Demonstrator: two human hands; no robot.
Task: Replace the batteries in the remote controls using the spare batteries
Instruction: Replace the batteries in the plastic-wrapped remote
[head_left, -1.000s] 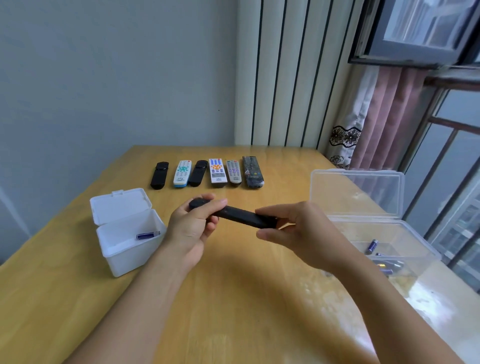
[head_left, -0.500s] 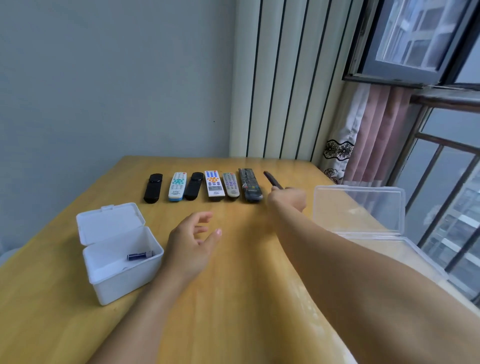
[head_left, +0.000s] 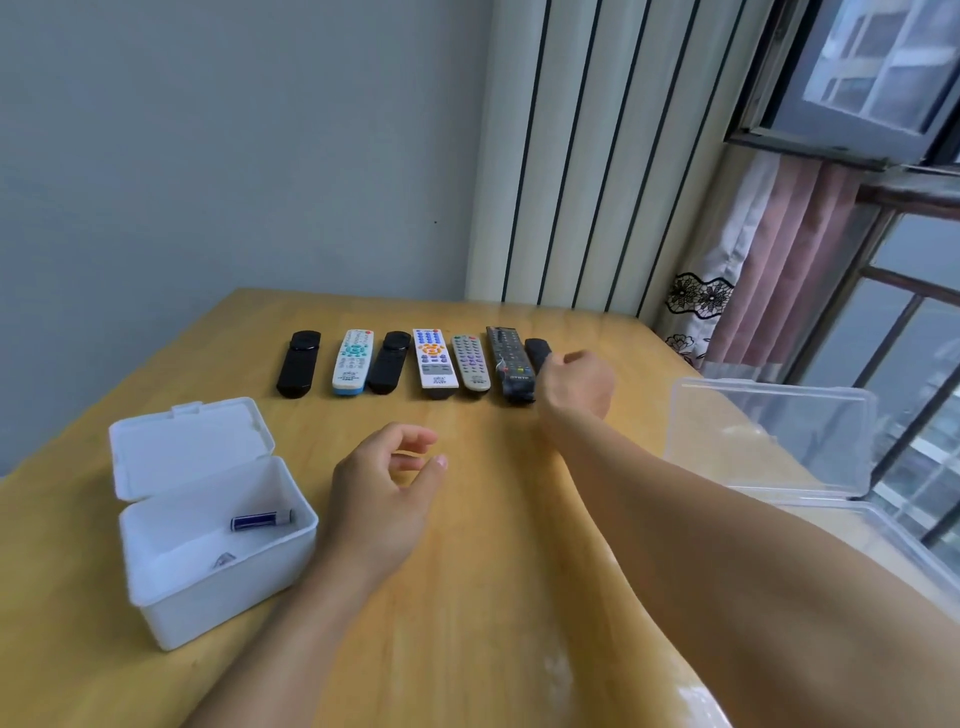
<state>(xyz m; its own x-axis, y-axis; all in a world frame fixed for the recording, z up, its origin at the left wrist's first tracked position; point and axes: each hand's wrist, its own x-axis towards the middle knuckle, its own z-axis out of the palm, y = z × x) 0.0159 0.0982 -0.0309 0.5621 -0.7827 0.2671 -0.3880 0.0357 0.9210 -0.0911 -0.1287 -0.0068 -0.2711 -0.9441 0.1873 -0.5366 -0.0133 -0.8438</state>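
A black remote control (head_left: 537, 352) is seen at the right end of the row of remotes, toward one o'clock on the wooden table (head_left: 467, 597); its near part is covered by the right hand (head_left: 576, 383), whose fingers are curled about it, though whether it is gripped or merely touched cannot be told; just beside it at nine o'clock a dark buttoned remote (head_left: 509, 362) is laid, then a grey remote (head_left: 470, 361), a white remote with orange keys (head_left: 434, 358), a black remote (head_left: 389, 362), a white remote with teal keys (head_left: 353, 361) and another black remote (head_left: 299, 364); the left hand (head_left: 382, 491) is held above the table centre, fingers loosely spread, nothing held; at eight o'clock a white lidded box (head_left: 208, 566) is open, one blue battery (head_left: 261, 519) lying inside; at three o'clock a clear plastic box (head_left: 774, 431) is open.
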